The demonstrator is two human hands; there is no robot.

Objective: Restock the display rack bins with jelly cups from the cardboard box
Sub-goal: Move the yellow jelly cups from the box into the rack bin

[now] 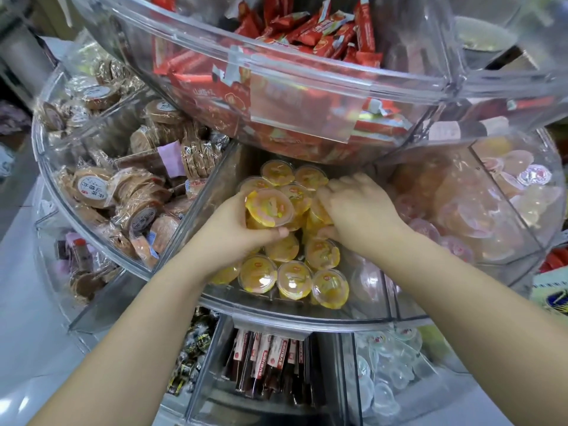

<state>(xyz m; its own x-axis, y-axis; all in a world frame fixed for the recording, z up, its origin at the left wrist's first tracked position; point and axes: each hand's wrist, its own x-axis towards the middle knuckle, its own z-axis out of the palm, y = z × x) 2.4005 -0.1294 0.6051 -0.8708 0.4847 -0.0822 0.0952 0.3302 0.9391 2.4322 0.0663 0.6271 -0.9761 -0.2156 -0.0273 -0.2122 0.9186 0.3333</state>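
My left hand point(229, 229) has its fingers point(281, 232) curled shut around a small stack of yellow jelly cups point(269, 207), the top one tilted so its printed lid faces me, with my thumb pressed along the stack's underside. My right hand point(358, 210) lies palm down just beside it, fingers point(325, 192) bent onto the cups heaped at the middle of the bin; they seem to be pressing or nudging cups into place, but I cannot tell whether they actually grip one, since the fingertips are tucked among the lids. Both hands are inside the same wedge-shaped compartment of the clear rack, the yellow-cup bin point(276, 315), which sits under the overhanging upper tier of red-wrapped snacks point(307, 29). Cups already lie near the front wall in a loose row and more are piled toward the back, so I judge this bin to be well on its way to full, though gaps remain at the front right corner. To the right, the neighbouring bin of pale pink jelly cups point(479, 204) looks fairly stocked; to the left sits a bin of wrapped round biscuits point(123, 192). The cardboard box is not in view, so how many cups are left to bring over I cannot say.
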